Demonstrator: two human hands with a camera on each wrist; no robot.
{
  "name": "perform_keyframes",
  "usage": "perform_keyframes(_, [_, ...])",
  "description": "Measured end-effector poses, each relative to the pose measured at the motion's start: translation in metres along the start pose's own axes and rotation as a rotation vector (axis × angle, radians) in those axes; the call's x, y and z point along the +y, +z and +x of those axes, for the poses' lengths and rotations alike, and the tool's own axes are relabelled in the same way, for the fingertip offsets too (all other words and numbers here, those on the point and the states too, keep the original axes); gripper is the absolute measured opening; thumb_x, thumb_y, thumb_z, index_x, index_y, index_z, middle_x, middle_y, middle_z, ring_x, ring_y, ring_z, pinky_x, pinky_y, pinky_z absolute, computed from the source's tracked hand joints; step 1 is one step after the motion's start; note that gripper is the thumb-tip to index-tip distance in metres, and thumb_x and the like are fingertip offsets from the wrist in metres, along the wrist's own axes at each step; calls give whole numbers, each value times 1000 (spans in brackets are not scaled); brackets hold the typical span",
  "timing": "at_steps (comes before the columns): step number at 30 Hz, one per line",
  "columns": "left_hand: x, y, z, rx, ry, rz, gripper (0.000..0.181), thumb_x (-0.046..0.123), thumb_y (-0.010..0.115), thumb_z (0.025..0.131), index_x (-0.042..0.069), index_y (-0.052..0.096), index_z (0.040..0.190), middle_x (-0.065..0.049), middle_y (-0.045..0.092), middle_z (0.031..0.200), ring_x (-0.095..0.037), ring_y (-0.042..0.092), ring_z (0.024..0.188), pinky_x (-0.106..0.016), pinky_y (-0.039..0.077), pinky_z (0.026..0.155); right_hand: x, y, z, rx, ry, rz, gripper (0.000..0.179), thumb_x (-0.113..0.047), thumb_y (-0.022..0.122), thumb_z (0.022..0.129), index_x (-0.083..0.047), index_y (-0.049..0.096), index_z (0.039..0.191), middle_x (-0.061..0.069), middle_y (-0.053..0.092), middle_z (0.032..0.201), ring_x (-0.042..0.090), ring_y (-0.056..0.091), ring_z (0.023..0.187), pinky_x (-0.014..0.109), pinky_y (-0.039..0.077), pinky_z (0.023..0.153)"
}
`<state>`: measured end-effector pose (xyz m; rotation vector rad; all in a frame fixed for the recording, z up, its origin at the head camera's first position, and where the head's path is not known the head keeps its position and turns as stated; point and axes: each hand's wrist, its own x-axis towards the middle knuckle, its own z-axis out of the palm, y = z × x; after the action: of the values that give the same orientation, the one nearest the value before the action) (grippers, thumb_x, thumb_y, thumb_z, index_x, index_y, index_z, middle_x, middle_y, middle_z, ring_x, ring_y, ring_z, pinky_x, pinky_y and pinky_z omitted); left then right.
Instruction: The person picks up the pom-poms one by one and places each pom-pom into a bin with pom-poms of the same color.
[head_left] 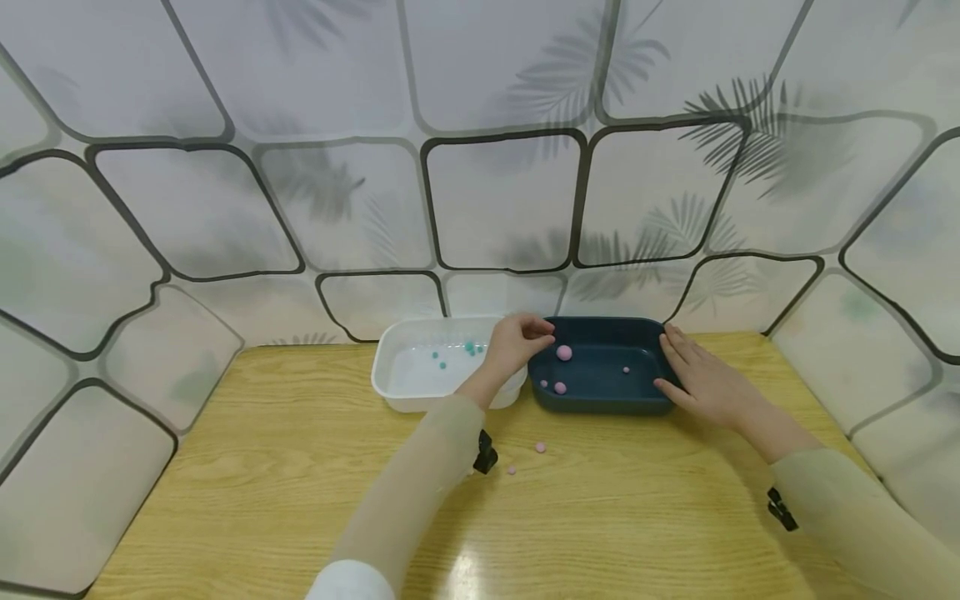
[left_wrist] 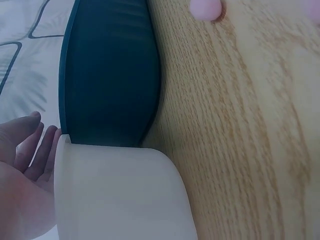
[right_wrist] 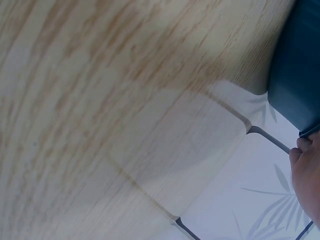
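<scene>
My left hand [head_left: 516, 343] hovers over the spot where a white tray [head_left: 408, 405] and a dark blue tray [head_left: 600, 407] meet. In the left wrist view its thumb and fingers are loosely bent and apart, with nothing seen between them. Close by its fingertips is the largest pink ball [head_left: 564, 353], inside the blue tray with several smaller ones. My right hand [head_left: 708, 385] rests on the blue tray's right end, fingers stretched along the rim and thumb at the near corner. Several teal balls [head_left: 469, 346] lie in the white tray.
On the wooden table [head_left: 637, 517] in front of the trays lie loose pink balls, among them one ball [head_left: 540, 447] near the blue tray and another ball [head_left: 512, 471] closer to my left sleeve. A patterned wall covering [head_left: 502, 200] stands right behind the trays.
</scene>
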<state>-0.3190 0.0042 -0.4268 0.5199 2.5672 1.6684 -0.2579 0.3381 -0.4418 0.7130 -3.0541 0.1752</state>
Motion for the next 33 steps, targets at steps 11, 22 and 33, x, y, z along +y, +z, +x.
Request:
perform_keyframes(11, [2,-11,-8,-14,20,17,21,9,72,102,-1,77,119,-18,76,125,-35,73,113,-36,63,96,2,1,1,-2,-1,1,85,-39,58,109,15,20,163,36,10,173,53,17,160,69,26,126])
perform_keyframes(22, [9,-20,-29,-58,20,-21,20,8,71,102,-3,77,117,-18,77,121,-32,73,106,-26,62,86,3,2,1,-3,1,1,85,-41,56,110,15,20,163,36,10,173,53,17,160,69,26,126])
perform_keyframes(33, [9,-30,-50,-98,67,7,18,6,73,100,-3,78,114,-20,79,113,-31,74,99,-21,59,81,4,3,2,4,0,-5,85,-42,56,110,16,22,162,36,11,173,53,17,160,68,27,126])
